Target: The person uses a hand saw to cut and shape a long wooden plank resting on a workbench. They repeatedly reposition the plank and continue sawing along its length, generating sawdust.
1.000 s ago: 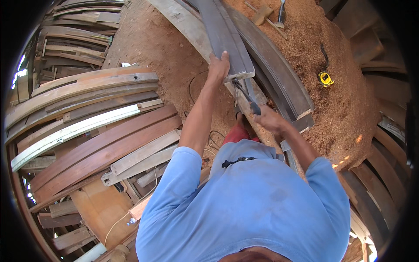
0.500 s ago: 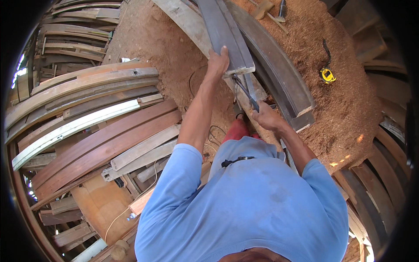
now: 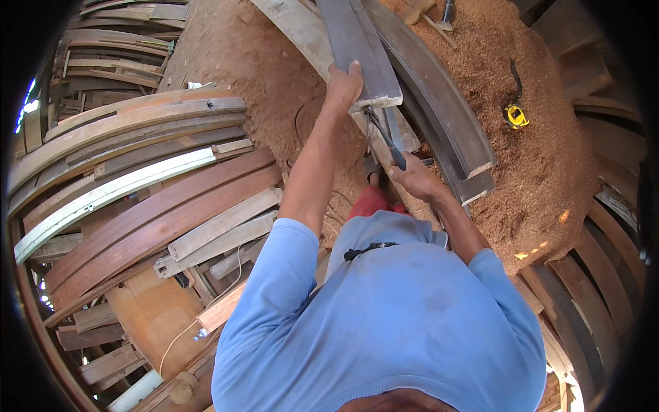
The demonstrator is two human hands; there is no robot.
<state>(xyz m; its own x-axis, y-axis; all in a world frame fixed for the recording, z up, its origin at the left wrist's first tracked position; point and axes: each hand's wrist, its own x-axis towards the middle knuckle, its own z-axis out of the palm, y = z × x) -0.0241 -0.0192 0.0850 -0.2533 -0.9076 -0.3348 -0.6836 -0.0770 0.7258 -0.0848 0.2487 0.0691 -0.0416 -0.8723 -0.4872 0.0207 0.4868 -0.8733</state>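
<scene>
My left hand (image 3: 345,86) grips the left edge of a dark grey wooden board (image 3: 362,63), close to its pale near end. The thumb lies on top of the board, while the fingers curl round its side. Just below that end, my right hand (image 3: 416,177) is closed round the dark handle of a slim hand tool (image 3: 386,140). The tool slants up and left, its tip against or just under the board's end. I cannot make out the tip's shape. Beneath and to the right lies a long curved dark timber (image 3: 446,103).
Reddish sawdust (image 3: 542,182) is heaped on the right, with a yellow tape measure (image 3: 515,116) on it. A wooden-handled tool (image 3: 417,11) lies at the far side. Stacked curved planks (image 3: 165,199) fill the left. A dark cable (image 3: 296,127) loops over the ground near my feet.
Both hands, the board and the tool appear slightly higher in the picture, as the view has shifted a little. The grips stay the same.
</scene>
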